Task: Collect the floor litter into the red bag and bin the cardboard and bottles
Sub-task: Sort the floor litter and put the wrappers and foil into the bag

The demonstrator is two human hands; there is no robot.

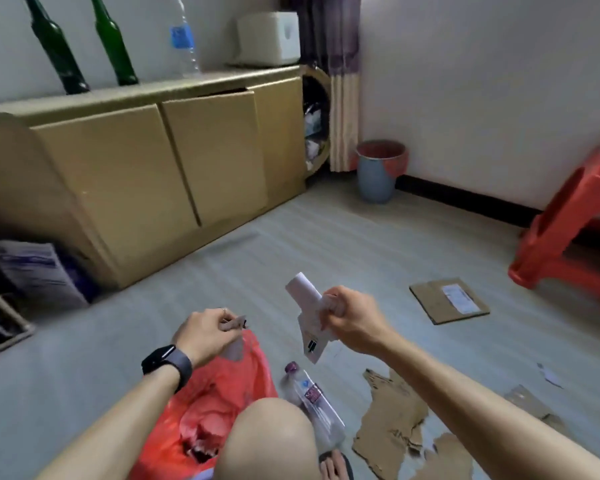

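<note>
My left hand (208, 336) pinches the rim of the red plastic bag (222, 389), holding it up off the floor beside my bare knee. My right hand (350, 315) grips a bunch of white paper litter (307, 313) above and to the right of the bag's mouth. An empty clear plastic bottle (314, 401) with a purple cap lies on the floor just right of the bag. Torn cardboard pieces (392, 424) lie to its right. A flat cardboard piece with a label (449, 299) lies further off near the red stool.
A blue bin lined with a red bag (378, 171) stands in the far corner by a curtain. Cardboard cabinets (174, 161) carry two green glass bottles (58, 46) and a clear water bottle (184, 39). A red plastic stool (568, 220) stands on the right. Small paper scraps (549, 374) lie on the floor.
</note>
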